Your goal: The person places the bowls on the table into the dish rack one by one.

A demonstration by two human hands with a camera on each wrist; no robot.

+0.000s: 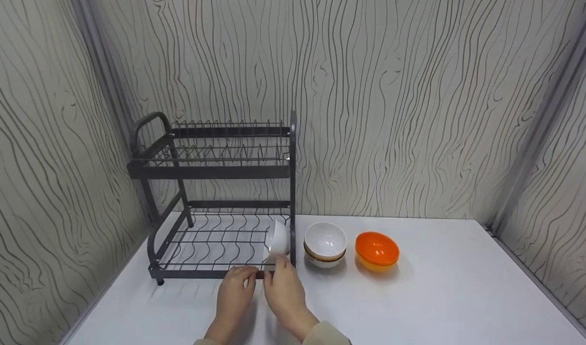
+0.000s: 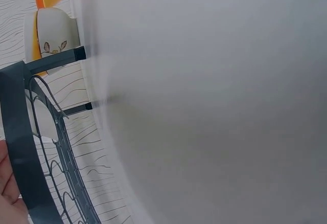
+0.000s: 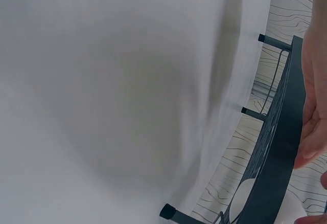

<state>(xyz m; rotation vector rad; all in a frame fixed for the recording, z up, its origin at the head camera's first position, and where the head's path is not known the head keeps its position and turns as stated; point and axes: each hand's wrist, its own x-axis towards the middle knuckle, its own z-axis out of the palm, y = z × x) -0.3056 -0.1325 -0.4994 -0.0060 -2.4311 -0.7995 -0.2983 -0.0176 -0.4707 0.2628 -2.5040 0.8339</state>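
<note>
A white bowl stands on its side at the right end of the lower shelf of a dark two-tier dish rack. My right hand holds the bowl at its near edge, its fingertips over the front rail. To its left, my left hand is at the same rail, fingers loosely bent with nothing in them. In the left wrist view, the left fingers show behind the rail. The right wrist view catches the bowl through the rack and a right fingertip beside it.
Right of the rack sits a stack of bowls, a white one on top. Farther right, an orange bowl rests in a yellow-orange one. The rack's upper tier overhangs the lower shelf. Patterned walls enclose the white table.
</note>
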